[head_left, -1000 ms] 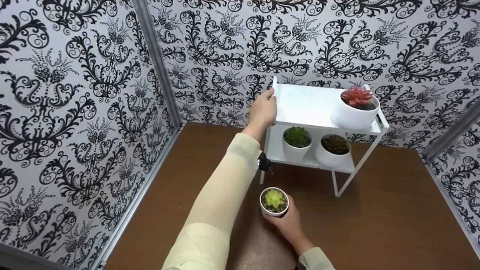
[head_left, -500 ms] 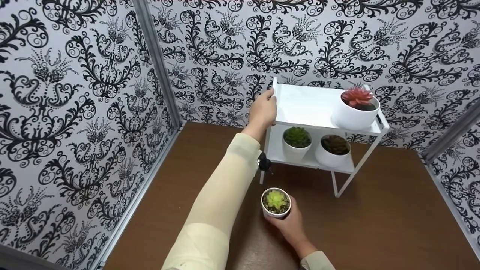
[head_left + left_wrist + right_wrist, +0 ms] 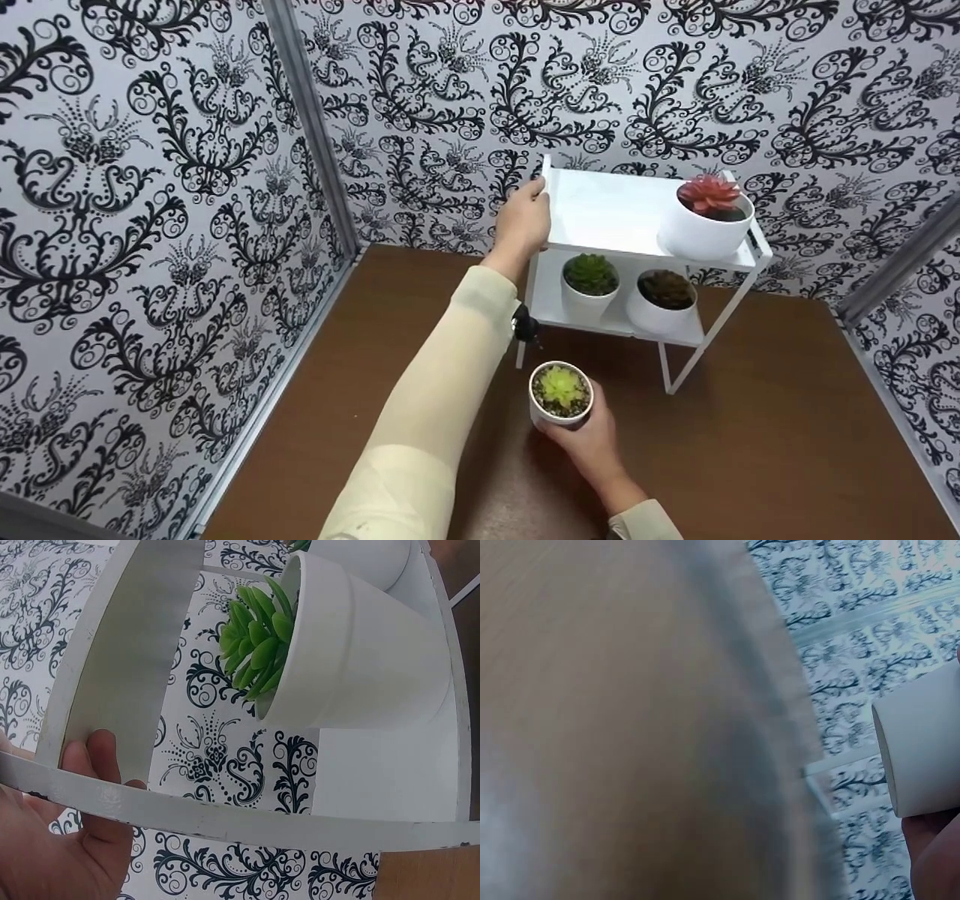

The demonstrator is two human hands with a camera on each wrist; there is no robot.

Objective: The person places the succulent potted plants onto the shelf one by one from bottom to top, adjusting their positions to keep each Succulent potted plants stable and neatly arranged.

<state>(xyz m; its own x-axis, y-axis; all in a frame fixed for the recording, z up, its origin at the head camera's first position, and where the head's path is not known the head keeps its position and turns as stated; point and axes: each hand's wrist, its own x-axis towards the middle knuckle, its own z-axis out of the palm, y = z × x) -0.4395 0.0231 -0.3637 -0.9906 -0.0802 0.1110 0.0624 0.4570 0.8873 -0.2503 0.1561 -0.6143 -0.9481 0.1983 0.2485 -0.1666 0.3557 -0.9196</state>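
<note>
In the head view my left hand [image 3: 523, 223] grips the left end of a white two-tier shelf [image 3: 600, 206]. The left wrist view shows the fingers of that hand curled round the white frame at its corner. Low in front of the shelf, my right hand [image 3: 596, 439] holds a potted succulent [image 3: 561, 394], yellow-green in a white pot, with fingers and thumb round its side. The right wrist view shows this white pot [image 3: 922, 746] held above the table, its base toward the camera.
A wide white pot with a red succulent [image 3: 705, 225] stands at the upper tier's right end. Below are a green succulent [image 3: 591, 285] and a brownish succulent [image 3: 664, 300] in white pots. The brown table [image 3: 795, 420] meets patterned walls [image 3: 450, 112] behind and at the sides.
My right hand has moved slightly right and up, nearer the camera, carrying the yellow-green potted succulent. The left hand keeps its grip on the shelf.
</note>
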